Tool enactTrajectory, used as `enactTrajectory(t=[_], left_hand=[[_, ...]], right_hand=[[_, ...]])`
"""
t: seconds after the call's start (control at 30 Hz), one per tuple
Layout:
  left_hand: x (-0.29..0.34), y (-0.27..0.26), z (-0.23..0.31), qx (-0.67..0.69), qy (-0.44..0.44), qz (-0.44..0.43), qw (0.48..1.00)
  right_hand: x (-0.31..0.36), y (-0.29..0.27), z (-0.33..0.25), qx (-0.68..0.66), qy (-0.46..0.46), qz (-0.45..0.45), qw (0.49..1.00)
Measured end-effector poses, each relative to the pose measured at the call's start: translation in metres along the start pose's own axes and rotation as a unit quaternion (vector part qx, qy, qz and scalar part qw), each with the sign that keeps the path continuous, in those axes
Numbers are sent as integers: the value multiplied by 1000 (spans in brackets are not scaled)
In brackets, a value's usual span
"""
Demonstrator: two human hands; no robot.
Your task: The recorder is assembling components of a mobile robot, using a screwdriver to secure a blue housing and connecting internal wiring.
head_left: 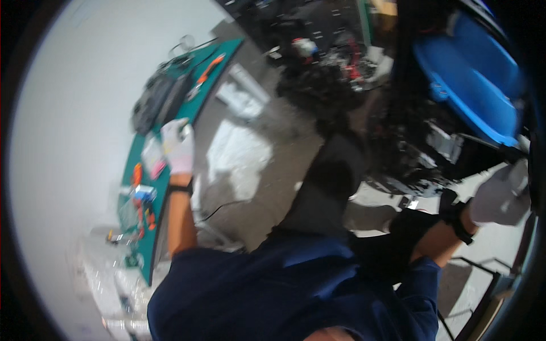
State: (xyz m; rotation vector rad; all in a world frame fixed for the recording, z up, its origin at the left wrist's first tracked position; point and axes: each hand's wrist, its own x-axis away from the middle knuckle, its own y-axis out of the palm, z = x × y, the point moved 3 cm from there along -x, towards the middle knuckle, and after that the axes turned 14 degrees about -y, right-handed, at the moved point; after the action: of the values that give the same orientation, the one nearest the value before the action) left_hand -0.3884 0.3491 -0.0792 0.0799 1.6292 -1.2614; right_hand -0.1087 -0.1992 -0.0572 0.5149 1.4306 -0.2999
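Observation:
My left hand (179, 149), in a pale work glove, is over the edge of a narrow green-topped bench (161, 196). Its fingers look curled, and whatever they may hold is hidden. Right beside it lies a clear bag (152, 152) with a pink part (157, 169). On the far right, my right hand (500, 196), gloved too, reaches up against a dark upright edge (533, 182). Blur and the rim of the picture hide its fingers, so I cannot see whether it grips that edge.
Orange-handled tools (210, 67) and a dark bundle (153, 102) lie on the bench. A blue tub (472, 79) stands at the upper right above cluttered dark parts (409, 142). White sheeting (239, 159) covers some floor. Clear plastic wrap (122, 284) is at the lower left.

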Motion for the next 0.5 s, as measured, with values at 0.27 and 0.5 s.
enactTrajectory(t=[0.27, 0.5], left_hand=[[25, 26, 171, 369, 46, -137, 918], [15, 39, 321, 545, 181, -165, 802]], right_hand=[[1, -9, -23, -98, 182, -31, 978], [-39, -43, -14, -89, 204, -63, 973]])
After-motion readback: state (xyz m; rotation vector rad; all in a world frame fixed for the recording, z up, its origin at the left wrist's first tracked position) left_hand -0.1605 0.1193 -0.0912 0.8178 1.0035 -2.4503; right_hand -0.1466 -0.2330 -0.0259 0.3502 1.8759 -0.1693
